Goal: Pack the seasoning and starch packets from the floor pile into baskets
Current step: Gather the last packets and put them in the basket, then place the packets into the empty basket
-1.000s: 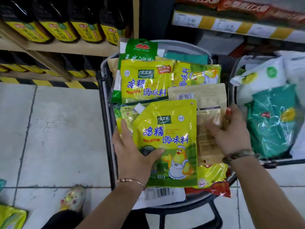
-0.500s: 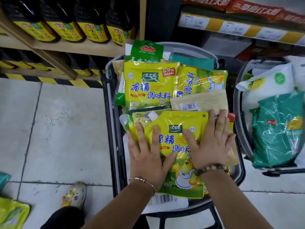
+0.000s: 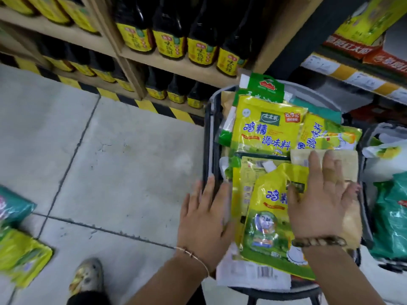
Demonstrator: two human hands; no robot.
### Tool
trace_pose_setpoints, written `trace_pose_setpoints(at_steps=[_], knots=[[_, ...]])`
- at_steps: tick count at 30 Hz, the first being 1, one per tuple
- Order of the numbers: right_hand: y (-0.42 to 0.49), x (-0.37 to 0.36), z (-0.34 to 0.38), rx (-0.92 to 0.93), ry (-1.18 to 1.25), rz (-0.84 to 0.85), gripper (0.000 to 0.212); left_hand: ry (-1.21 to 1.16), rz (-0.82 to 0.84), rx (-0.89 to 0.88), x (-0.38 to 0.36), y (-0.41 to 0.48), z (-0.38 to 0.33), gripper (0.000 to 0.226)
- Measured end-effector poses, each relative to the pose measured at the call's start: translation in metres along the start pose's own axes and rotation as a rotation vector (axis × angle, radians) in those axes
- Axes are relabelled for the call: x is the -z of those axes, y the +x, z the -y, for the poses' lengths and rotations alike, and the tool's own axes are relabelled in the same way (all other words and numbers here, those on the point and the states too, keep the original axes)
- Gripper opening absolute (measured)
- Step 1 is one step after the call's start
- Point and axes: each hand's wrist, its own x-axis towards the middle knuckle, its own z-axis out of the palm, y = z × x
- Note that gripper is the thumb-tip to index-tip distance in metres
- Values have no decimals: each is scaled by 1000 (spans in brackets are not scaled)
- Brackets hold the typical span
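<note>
A dark basket [image 3: 208,137] at right of centre is heaped with yellow seasoning packets. The top yellow spouted packet [image 3: 267,219] lies flat near me, and a larger yellow packet [image 3: 266,126] sits behind it. My right hand [image 3: 319,201] lies flat with fingers spread on the spouted packet and a tan packet [image 3: 350,159]. My left hand [image 3: 206,219] hovers open at the basket's left rim, off the packets. A green-topped starch packet [image 3: 262,86] stands at the basket's far end. Loose packets [image 3: 21,252] lie on the floor at far left.
A second basket [image 3: 372,137] with green and white bags [image 3: 394,216] stands at the right edge. Wooden shelves of dark bottles [image 3: 169,36] run along the back, above a yellow-black floor strip. My shoe [image 3: 87,276] is on the grey tiles below.
My view has swung left, shifting the basket to the right of the frame. My left hand slid off the spouted packet to the basket's left rim. My right hand stays pressed on the packets.
</note>
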Motion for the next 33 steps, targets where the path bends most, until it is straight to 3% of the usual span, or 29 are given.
trace_pose_setpoints(at_steps=[6, 14, 24, 33], knots=[[-15, -5, 129, 205, 123, 79, 70, -185, -197, 215, 56, -34, 97, 65], [-79, -36, 326, 496, 155, 454, 67, -317, -457, 518, 120, -115, 273, 64], [-208, -107, 522, 720, 176, 714, 60, -366, -436, 953, 129, -245, 454, 59], [-282, -210, 612, 810, 29, 875, 54, -535, -360, 1182, 68, -290, 555, 61]])
